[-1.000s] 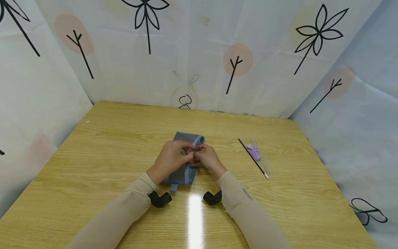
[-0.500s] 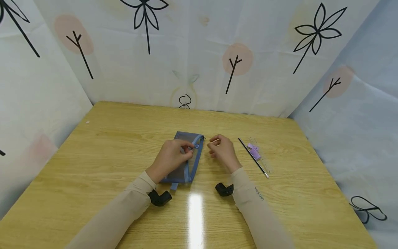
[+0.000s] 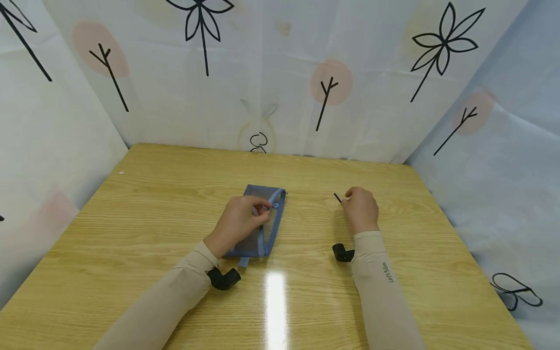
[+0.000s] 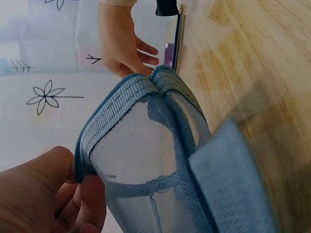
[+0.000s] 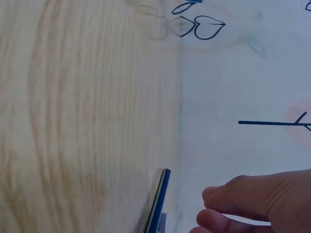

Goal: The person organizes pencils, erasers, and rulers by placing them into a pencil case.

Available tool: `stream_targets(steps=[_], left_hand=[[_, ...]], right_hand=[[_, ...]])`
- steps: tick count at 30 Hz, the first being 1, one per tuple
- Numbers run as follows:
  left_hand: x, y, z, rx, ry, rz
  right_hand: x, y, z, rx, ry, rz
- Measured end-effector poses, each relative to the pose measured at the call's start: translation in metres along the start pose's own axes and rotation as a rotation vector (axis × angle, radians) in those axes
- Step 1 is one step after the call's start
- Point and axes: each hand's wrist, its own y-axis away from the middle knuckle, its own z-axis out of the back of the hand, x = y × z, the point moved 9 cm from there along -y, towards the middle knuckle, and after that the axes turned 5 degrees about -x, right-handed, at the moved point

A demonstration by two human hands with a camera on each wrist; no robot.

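A blue mesh zip pouch (image 3: 251, 245) lies on the table in front of me, its mouth parted along the right side. My left hand (image 3: 240, 218) pinches the upper edge of that mouth between thumb and fingers; the left wrist view shows the raised zip band (image 4: 116, 114) at the fingertips. Over to the right, my right hand (image 3: 360, 209) hovers above a dark pencil (image 3: 337, 197), covering most of it in the head view. In the right wrist view the fingers are loosely bent and apart from the pencil (image 5: 158, 204), with nothing between them.
Close beside the pencil, a small purple object (image 4: 169, 53) shows in the left wrist view. The wooden table (image 3: 175, 180) ends at patterned cloth walls (image 3: 280, 107) at the back and sides. Black wrist devices (image 3: 224, 279) sit at both cuffs.
My right hand has left the pouch's mouth and moved right to above the pencil, now covering the purple object and clear ruler. The left hand keeps its pinch on the pouch.
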Motion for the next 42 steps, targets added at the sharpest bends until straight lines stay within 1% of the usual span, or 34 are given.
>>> stream_targets(steps=[5, 9, 15, 23, 30, 34, 42], left_hand=[[0.001, 0.0, 0.001, 0.003, 0.003, 0.005], [0.002, 0.0, 0.001, 0.009, 0.01, 0.014], [0.001, 0.0, 0.003, 0.014, 0.019, 0.018], [0.001, 0.0, 0.004, 0.01, 0.002, 0.016], [0.001, 0.001, 0.002, 0.012, 0.0, 0.014], [0.002, 0.0, 0.002, 0.015, -0.002, 0.021], [0.001, 0.0, 0.002, 0.017, -0.006, 0.025]], right_hand=[[-0.01, -0.001, -0.013, 0.047, 0.077, -0.024], [-0.014, -0.002, -0.019, 0.056, 0.105, -0.029], [-0.014, -0.003, -0.019, 0.049, 0.15, -0.053], [-0.012, -0.002, -0.021, 0.039, 0.199, -0.056], [-0.012, 0.0, -0.023, 0.047, 0.179, -0.05], [-0.011, 0.0, -0.023, 0.038, 0.172, -0.049], [-0.007, 0.0, -0.025, 0.031, 0.124, -0.011]])
